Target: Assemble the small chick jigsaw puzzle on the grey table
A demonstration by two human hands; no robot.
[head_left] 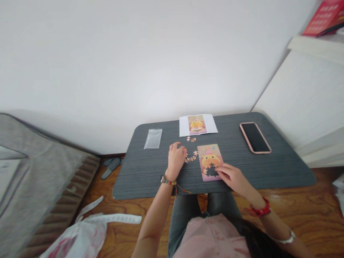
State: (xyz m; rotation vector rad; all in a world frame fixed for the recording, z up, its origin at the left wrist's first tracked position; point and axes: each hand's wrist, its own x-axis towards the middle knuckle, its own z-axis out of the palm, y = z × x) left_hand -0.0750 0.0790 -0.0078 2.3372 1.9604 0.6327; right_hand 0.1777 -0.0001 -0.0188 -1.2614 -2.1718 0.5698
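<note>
A jigsaw puzzle [208, 149] of a yellow cartoon animal in a pink party hat lies on the dark table. Its lower middle has a gap where the tabletop shows through. At the gap's right side, my right hand [236, 179] has its thumb and fingers pinched together on the puzzle's surface; whatever they may hold is hidden. My left hand [176, 161] is left of the puzzle, fingers curled down over loose pieces, with a puzzle piece [185, 151] at its fingertips. Between that hand and the puzzle lie several loose puzzle pieces [193, 158].
Behind the puzzle is a creased reference sheet [211, 123] with the same picture, two loose pieces [193, 139] before it. A clear plastic bag [153, 138] lies at left on the table [145, 175], a pink-cased phone [255, 138] at right. A white wall [150, 64] stands behind.
</note>
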